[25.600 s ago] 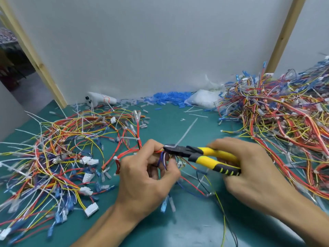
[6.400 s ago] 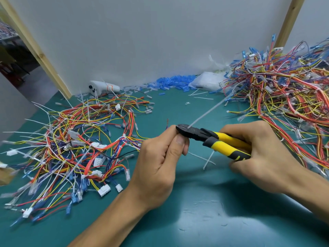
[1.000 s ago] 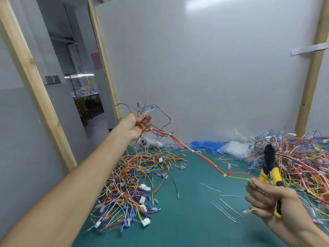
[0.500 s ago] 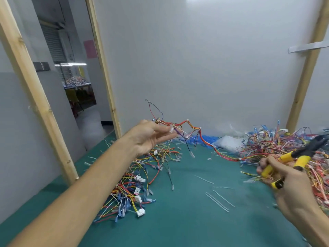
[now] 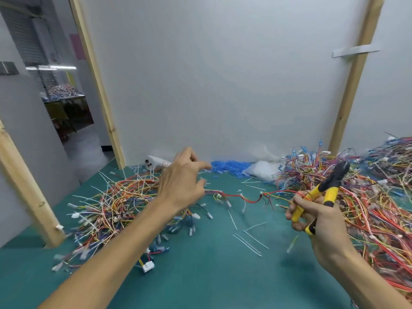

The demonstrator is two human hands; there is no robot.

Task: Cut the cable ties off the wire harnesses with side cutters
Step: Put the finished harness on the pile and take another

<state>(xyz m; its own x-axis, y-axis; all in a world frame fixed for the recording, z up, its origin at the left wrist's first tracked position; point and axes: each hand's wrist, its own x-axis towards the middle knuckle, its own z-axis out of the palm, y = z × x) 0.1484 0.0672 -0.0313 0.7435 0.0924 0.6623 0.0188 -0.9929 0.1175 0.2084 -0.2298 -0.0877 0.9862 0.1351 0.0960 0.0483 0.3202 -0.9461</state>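
As the head view shows, piles: tangled pile point(image 5: 367, 197) at 3 o'clock likely awaits cutting; looser pile point(image 5: 116, 204) at 9 o'clock looks done.
Red harness point(image 5: 245, 198): strung between the hands, above mid surface point(image 5: 200, 275).
Left hand point(image 5: 182, 184): fingers loosely spread, seemingly gripping nothing; blur hides the thumb.
Right hand point(image 5: 321, 210): curled round the side cutters point(image 5: 330, 186), tip towards 1 o'clock.

Two hands point(image 5: 181, 186) point(image 5: 323, 221), one side cutters point(image 5: 329, 188), two harness heaps point(image 5: 120, 204) point(image 5: 370, 197).
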